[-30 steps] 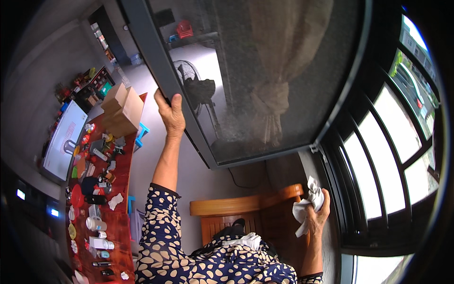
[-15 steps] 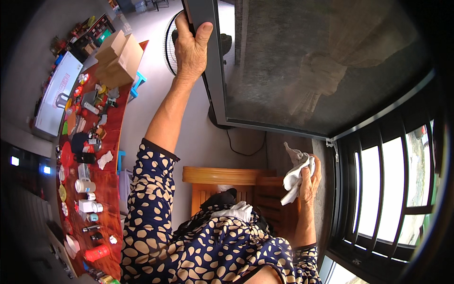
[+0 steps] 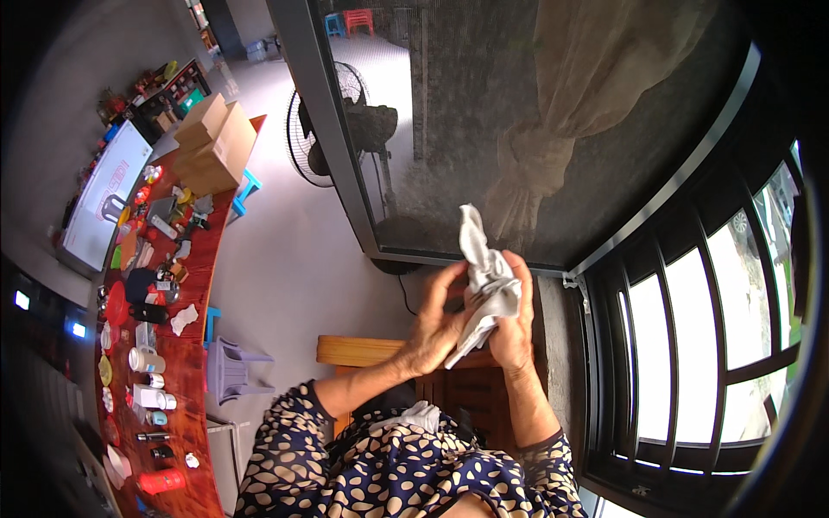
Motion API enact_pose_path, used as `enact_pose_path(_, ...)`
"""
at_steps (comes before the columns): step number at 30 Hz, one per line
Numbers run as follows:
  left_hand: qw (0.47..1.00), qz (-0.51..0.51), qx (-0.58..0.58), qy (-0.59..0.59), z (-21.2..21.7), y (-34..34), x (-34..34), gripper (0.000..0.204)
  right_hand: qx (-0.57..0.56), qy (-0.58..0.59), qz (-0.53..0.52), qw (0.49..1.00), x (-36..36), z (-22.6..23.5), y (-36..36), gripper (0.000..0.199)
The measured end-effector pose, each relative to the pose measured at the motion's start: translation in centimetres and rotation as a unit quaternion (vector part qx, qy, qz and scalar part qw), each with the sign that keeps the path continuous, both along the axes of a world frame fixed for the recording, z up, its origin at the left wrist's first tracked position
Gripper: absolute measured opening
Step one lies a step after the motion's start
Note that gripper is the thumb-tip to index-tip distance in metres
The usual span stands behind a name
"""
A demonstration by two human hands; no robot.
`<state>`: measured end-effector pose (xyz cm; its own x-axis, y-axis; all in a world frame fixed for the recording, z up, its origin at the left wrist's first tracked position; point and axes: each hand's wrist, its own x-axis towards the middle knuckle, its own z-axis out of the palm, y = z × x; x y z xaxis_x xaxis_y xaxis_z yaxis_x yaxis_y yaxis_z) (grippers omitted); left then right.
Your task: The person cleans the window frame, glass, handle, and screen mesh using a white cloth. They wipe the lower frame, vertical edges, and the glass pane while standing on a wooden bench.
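Between your two raised hands sits a crumpled grey cloth (image 3: 485, 281): your left hand (image 3: 438, 325) curls its fingers against the cloth's side, and your right hand (image 3: 513, 321) closes around its lower folds. Beyond them stands the dark-framed screen panel (image 3: 553, 112), with a standing fan (image 3: 324, 134) behind it.

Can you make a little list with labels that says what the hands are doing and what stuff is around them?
left hand: grips the grey cloth from the left side
right hand: holds the same cloth from the right
grey cloth: bunched up between both hands, one end sticking up
screen door: dark mesh in a grey frame, just above the hands
wooden bench: below the hands
fan: stands behind the mesh frame
red table: on the left, crowded with cups and small items
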<state>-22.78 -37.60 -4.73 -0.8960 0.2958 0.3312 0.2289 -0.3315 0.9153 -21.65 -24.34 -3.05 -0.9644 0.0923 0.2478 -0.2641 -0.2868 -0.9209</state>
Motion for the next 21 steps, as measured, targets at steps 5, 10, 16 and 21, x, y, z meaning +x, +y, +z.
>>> enact_pose_path(5, 0.966, 0.072, 0.175, -0.178, 1.7, 2.1, 1.5, 0.041, 0.421, 0.162, -0.023, 0.892, 0.8, -0.8, -0.3, 0.063)
enact_pose_path(10, 0.969, 0.192, 0.142, -0.061, 2.0, -2.5, -2.3, 0.036, 0.419, 0.2, 0.035, 0.885, 1.1, 0.2, 0.7, 0.052)
enact_pose_path(16, 0.791, 0.556, 0.045, 0.252, 16.0, -11.8, -14.7, 0.03, 0.363, 0.111, 0.045, 0.924, 1.0, -2.4, 0.9, 0.03)
enact_pose_path(21, 0.67, 0.569, -0.068, 0.472, 27.5, -12.4, -19.0, 0.032, 0.361, 0.093, 0.025, 0.927, -1.1, -1.5, -1.1, 0.022)
